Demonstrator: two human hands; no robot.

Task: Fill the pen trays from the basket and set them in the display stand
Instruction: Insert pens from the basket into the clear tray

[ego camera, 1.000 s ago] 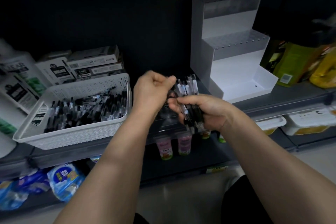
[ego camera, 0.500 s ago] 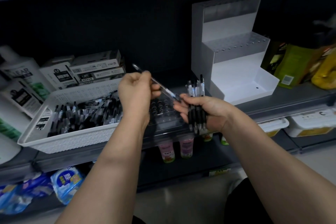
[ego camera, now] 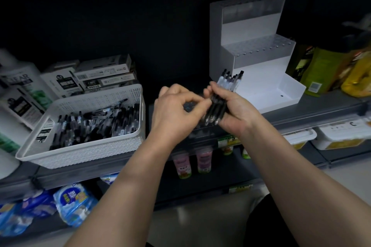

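Observation:
My right hand (ego camera: 239, 112) grips a bundle of black pens (ego camera: 215, 110), tips pointing up past my fingers. My left hand (ego camera: 172, 112) is right beside it, thumb and forefinger pinching a pen at the bundle's left edge. Under and between my hands lies a dark clear pen tray (ego camera: 188, 107) with rows of holes, mostly hidden. A white perforated basket (ego camera: 80, 158) with several loose pens (ego camera: 96, 124) stands on the shelf to the left. The white stepped display stand (ego camera: 261, 66) is at the right rear, with its bottom step bare.
Pen boxes (ego camera: 104, 74) are stacked behind the basket, with shampoo bottles (ego camera: 22, 90) at far left. Green and yellow packages (ego camera: 325, 70) stand right of the stand. The shelf below holds small drink bottles (ego camera: 203, 161), blue packs (ego camera: 74, 202) and white tubs (ego camera: 341, 134).
Half a second ago my left hand held a single pen out to the left over the tray. It no longer holds that pen and has come back to the bundle.

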